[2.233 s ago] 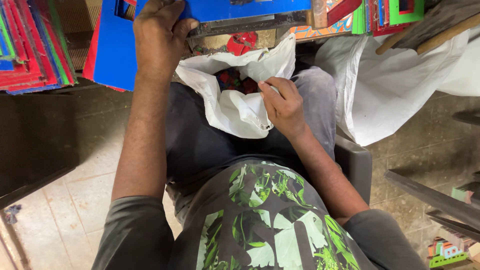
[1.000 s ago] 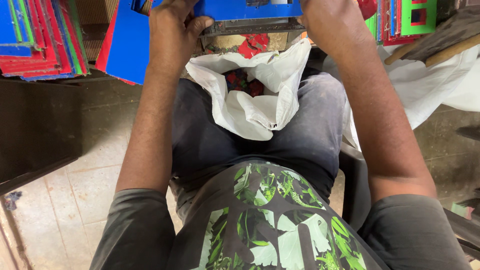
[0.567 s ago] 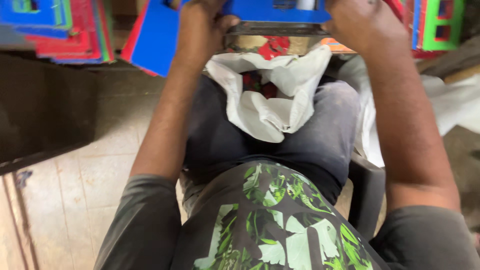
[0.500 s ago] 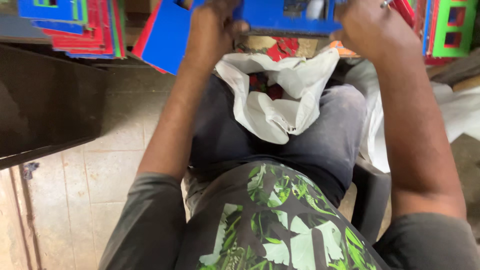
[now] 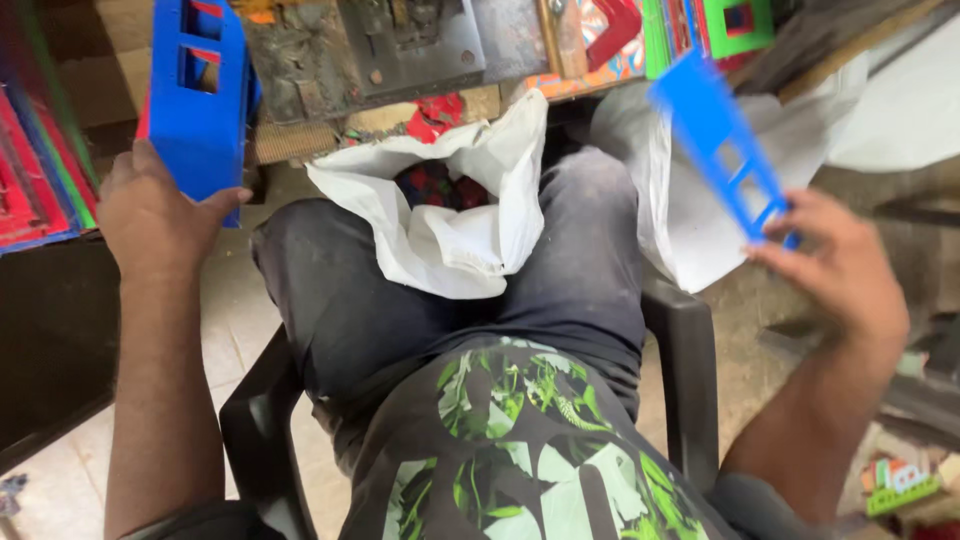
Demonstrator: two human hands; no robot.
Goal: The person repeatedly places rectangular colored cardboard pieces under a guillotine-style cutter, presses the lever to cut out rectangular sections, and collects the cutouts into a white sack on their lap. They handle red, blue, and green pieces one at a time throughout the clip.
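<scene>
Both hands have been drawn apart and outward since the earlier frames, where they were held together at the top over a blue piece at the bench; each is now seen out to its own side with a separate blue piece.

Head view: the left hand (image 5: 160,215) is closed on the lower end of a blue plastic frame (image 5: 198,95), thumb across its bottom edge, the frame held upright at the left beside a stack of red and green frames (image 5: 40,170); the right hand (image 5: 845,270) is closed by its fingertips on the lower end of a slotted blue strip (image 5: 725,150), which is tilted up and to the left, in front of a white sack (image 5: 680,215); an open white bag (image 5: 450,215) with red and dark pieces inside is seen resting on the lap between the thighs, just below the metal press (image 5: 440,40) on the bench (image 5: 300,135); a black plastic chair (image 5: 690,370) is sat upon.
</scene>
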